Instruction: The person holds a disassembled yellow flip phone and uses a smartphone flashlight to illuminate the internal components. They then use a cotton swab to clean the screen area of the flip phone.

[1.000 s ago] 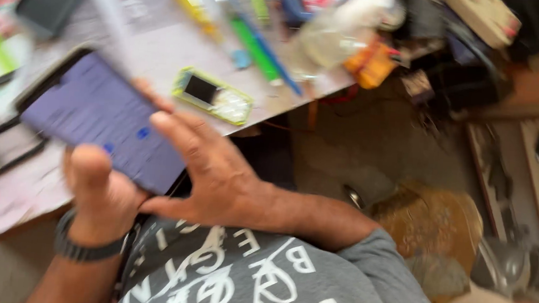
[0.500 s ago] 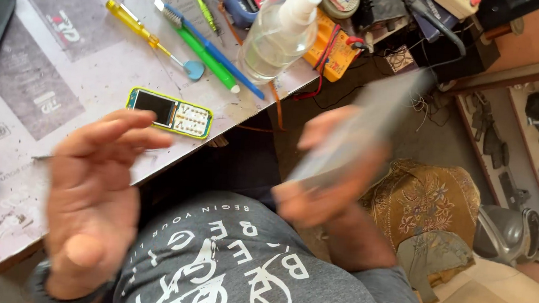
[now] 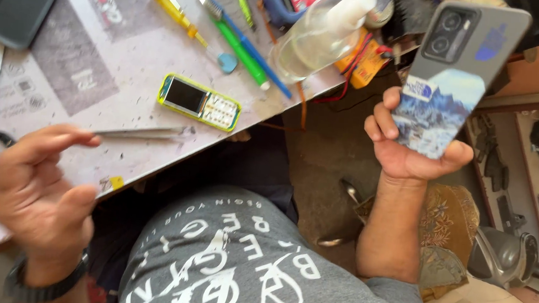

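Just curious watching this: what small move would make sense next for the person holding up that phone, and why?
Probably bring the free left hand up to the smartphone. The right hand alone grips its lower end, back side showing, off the table edge, so a second hand would steady it.

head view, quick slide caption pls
Right hand holds smartphone back-out; open left hand hovers by tweezers.

Phone (image 3: 458, 76): grey back, blue and white mountain print, blue patch near top. Small keypad phone (image 3: 199, 102): yellow-green casing, white keys. Screwdriver (image 3: 181, 16): yellow handle. Pens (image 3: 245, 47): green, blue. Bottle (image 3: 314, 36): clear, white cap. Shirt (image 3: 241, 265): grey, white lettering. Tabletop (image 3: 117, 50): pale pinkish, grey patches.
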Action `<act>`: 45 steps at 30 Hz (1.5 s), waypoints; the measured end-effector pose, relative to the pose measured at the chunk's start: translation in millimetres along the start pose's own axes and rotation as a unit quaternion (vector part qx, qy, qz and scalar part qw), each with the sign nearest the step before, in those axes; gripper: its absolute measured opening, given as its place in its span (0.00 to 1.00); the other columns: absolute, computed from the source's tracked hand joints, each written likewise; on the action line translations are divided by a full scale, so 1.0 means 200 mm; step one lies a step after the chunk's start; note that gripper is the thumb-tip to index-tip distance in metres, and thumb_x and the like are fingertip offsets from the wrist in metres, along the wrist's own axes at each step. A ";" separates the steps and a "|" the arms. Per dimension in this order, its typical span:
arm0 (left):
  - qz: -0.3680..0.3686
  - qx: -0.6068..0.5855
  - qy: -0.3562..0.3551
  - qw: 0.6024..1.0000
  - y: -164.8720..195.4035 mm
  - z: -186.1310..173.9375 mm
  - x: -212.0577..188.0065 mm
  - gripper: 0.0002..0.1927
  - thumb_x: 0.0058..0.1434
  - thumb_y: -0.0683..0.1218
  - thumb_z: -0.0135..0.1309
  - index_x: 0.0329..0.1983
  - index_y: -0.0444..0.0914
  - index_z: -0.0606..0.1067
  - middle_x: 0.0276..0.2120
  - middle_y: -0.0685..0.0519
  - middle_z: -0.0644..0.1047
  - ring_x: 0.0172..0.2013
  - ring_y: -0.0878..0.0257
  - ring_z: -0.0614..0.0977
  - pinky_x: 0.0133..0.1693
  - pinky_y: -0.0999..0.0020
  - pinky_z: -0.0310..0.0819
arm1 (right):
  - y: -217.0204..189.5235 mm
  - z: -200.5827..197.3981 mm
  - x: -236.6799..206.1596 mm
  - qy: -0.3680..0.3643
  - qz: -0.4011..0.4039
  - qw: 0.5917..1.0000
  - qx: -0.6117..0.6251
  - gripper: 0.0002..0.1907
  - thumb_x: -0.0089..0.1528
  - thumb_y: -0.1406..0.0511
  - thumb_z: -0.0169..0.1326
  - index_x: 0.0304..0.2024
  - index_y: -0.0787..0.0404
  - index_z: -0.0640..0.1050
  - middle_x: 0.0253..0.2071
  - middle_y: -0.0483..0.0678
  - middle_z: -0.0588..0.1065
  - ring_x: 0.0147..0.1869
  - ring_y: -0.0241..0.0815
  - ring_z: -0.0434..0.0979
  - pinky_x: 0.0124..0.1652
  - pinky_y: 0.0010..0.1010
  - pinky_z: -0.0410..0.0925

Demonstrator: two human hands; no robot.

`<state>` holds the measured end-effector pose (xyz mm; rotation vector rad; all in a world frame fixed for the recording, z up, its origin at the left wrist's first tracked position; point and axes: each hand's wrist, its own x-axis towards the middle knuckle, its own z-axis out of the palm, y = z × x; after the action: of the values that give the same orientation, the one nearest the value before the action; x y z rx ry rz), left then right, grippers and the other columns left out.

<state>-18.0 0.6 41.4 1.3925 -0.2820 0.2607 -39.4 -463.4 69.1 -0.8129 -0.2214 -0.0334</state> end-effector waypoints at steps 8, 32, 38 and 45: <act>0.173 0.312 -0.110 0.928 0.02 0.16 0.11 0.24 0.57 0.47 0.67 0.51 0.35 0.69 0.47 0.43 0.78 0.46 0.48 0.79 0.48 0.48 0.76 | 0.13 0.08 -0.19 -0.042 0.108 0.989 -0.088 0.54 0.50 0.53 0.66 0.72 0.69 0.61 0.55 0.68 0.71 0.44 0.44 0.74 0.46 0.36 0.67; -0.415 -0.126 0.358 0.827 -0.11 -0.27 -0.59 0.14 0.57 0.44 0.63 0.44 0.38 0.74 0.31 0.54 0.78 0.31 0.62 0.79 0.32 0.66 0.78 | 0.93 0.91 0.15 -0.255 0.139 0.883 -0.369 0.58 0.55 0.65 0.69 0.79 0.66 0.49 0.60 0.46 0.67 0.64 0.36 0.67 0.63 0.24 0.61; -0.256 -0.348 0.438 0.789 -0.22 -0.36 -0.56 0.15 0.60 0.43 0.63 0.47 0.44 0.72 0.37 0.57 0.79 0.40 0.63 0.80 0.45 0.61 0.73 | 0.86 0.85 0.11 -0.259 0.159 0.857 -0.417 0.58 0.54 0.65 0.67 0.78 0.67 0.49 0.61 0.44 0.67 0.65 0.35 0.66 0.68 0.24 0.59; -0.225 -0.516 0.271 0.781 -0.24 -0.29 -0.61 0.12 0.69 0.52 0.61 0.46 0.41 0.76 0.33 0.55 0.76 0.39 0.61 0.78 0.51 0.56 0.78 | 0.80 0.83 0.08 -0.239 0.174 0.875 -0.384 0.57 0.54 0.66 0.67 0.79 0.68 0.50 0.63 0.45 0.67 0.66 0.35 0.65 0.69 0.25 0.57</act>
<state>-114.3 48.3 -53.9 0.2169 0.3719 0.0619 -36.2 -232.1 68.3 -1.6477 -0.5445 0.4528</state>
